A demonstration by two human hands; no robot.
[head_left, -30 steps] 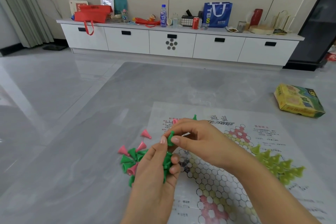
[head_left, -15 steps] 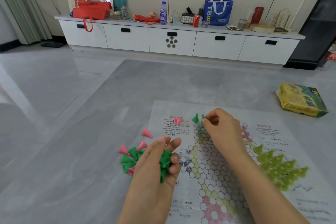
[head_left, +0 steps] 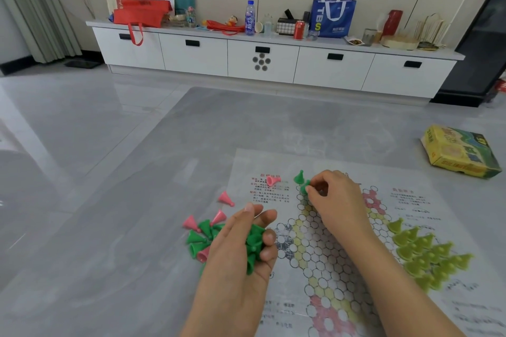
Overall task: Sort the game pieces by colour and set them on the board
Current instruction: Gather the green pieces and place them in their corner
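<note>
Right hand [head_left: 335,200] pinches a green piece [head_left: 304,188] on the board [head_left: 342,268]; left hand [head_left: 241,249] grips green pieces [head_left: 254,243]

Green cone pieces [head_left: 201,236] heaped beside paper board [head_left: 342,268], yellow-green pieces [head_left: 427,254] standing on it.

One head-worn wide view looks forward and down, close over the board [head_left: 342,268], its edges seemingly bowed.

L hand [head_left: 241,249] palm-up near the board's [head_left: 342,268] left edge, fingers curled round green pieces [head_left: 254,243]. R hand [head_left: 332,200] over board's far end, fingertips pinching one green piece [head_left: 304,188].
</note>
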